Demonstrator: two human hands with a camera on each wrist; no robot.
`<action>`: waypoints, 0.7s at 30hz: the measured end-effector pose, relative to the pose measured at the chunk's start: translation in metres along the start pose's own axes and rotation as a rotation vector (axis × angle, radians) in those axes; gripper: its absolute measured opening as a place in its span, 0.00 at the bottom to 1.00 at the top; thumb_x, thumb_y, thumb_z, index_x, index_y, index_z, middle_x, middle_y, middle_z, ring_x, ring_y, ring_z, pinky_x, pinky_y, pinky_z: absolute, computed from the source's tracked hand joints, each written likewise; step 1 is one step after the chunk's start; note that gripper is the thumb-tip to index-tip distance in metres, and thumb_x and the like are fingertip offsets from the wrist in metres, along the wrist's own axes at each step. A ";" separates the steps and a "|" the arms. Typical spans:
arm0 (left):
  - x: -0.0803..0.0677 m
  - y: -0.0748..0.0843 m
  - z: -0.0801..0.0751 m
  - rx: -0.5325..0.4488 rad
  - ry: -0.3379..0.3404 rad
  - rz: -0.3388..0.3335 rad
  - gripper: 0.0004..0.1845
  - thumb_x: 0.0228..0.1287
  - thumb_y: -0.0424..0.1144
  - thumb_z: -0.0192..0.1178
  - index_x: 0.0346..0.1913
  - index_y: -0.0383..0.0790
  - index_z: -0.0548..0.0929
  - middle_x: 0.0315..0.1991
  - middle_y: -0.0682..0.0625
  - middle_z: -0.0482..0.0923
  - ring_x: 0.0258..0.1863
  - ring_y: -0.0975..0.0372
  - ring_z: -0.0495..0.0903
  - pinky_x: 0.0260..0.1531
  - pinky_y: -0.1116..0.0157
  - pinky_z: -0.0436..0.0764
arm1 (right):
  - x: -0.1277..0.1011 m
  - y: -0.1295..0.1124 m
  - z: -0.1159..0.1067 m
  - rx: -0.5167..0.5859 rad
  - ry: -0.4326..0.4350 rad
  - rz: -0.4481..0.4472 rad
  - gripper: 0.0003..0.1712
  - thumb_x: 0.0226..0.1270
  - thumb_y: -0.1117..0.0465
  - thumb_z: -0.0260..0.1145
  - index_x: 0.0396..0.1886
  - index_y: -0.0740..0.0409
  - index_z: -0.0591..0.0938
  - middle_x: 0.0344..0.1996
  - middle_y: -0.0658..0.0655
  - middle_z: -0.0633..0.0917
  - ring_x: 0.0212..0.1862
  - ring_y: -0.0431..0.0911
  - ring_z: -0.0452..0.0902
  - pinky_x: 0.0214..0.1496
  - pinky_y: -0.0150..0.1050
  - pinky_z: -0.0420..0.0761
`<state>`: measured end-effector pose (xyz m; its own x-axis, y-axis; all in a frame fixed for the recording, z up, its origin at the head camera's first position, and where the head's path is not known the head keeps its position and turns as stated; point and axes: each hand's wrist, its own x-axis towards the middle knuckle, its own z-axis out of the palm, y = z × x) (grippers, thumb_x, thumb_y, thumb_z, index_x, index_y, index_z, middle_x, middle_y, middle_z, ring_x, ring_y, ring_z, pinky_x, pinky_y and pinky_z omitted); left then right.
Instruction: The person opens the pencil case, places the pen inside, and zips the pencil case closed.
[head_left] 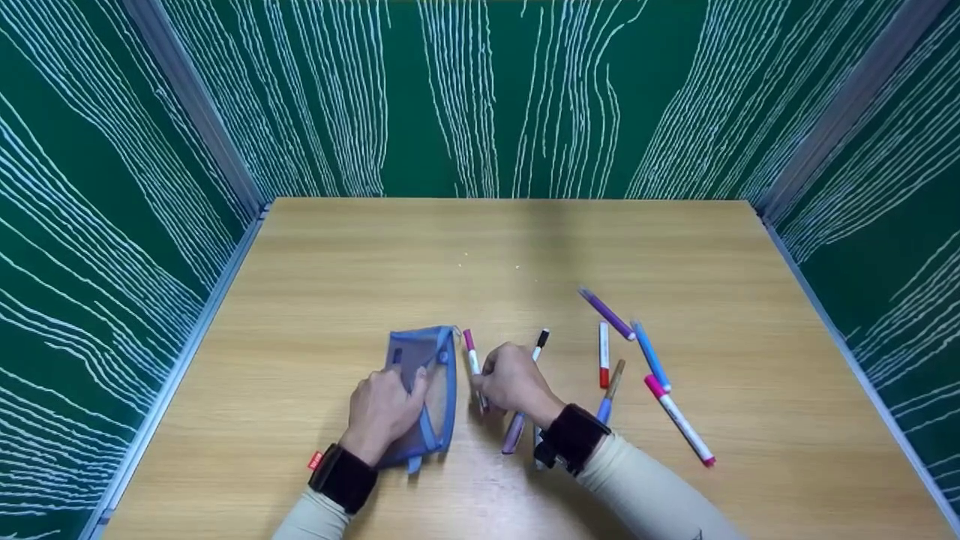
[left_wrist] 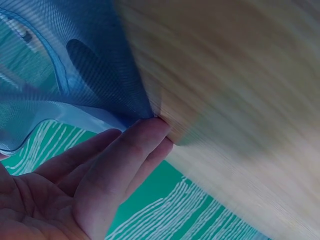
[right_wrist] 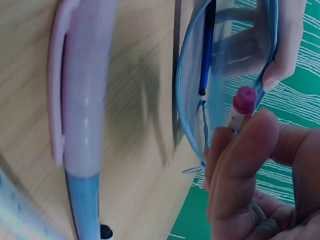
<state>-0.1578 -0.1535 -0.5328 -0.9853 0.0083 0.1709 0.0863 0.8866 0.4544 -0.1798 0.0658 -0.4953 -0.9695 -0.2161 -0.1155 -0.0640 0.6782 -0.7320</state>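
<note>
right hand (head_left: 514,381) pinches the light, stiff, slippery marker (head_left: 473,361) near its middle; left hand (head_left: 384,411) grips the soft, limp mesh pouch (head_left: 441,375) at its opening.

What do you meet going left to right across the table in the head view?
Left hand holding the blue mesh pouch → magenta-capped marker pinched in the right hand → black-capped marker → red-tipped marker → blue marker → long magenta-capped marker.
</note>
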 end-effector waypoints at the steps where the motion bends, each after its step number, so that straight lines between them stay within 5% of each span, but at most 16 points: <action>1: 0.000 0.000 0.000 -0.001 0.000 0.000 0.27 0.73 0.55 0.53 0.33 0.32 0.84 0.29 0.35 0.84 0.28 0.43 0.85 0.28 0.48 0.81 | -0.001 -0.001 0.001 0.008 -0.013 0.004 0.16 0.64 0.63 0.73 0.16 0.57 0.83 0.08 0.48 0.80 0.10 0.40 0.77 0.15 0.35 0.77; 9: -0.001 0.000 0.000 0.008 -0.008 -0.010 0.27 0.73 0.56 0.52 0.28 0.35 0.82 0.27 0.37 0.83 0.26 0.45 0.84 0.27 0.49 0.80 | -0.006 -0.012 0.013 0.067 -0.097 0.010 0.17 0.63 0.62 0.74 0.15 0.56 0.83 0.08 0.49 0.80 0.11 0.41 0.79 0.14 0.34 0.77; 21: -0.001 -0.001 0.001 -0.006 0.037 0.010 0.26 0.72 0.54 0.53 0.23 0.36 0.80 0.25 0.38 0.82 0.24 0.46 0.83 0.25 0.50 0.79 | 0.000 -0.024 0.036 0.091 -0.094 0.011 0.16 0.62 0.66 0.72 0.14 0.58 0.84 0.08 0.51 0.81 0.11 0.40 0.78 0.15 0.34 0.78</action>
<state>-0.1574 -0.1540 -0.5342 -0.9782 -0.0004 0.2076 0.0968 0.8838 0.4577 -0.1699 0.0242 -0.5016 -0.9434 -0.2768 -0.1828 -0.0278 0.6151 -0.7880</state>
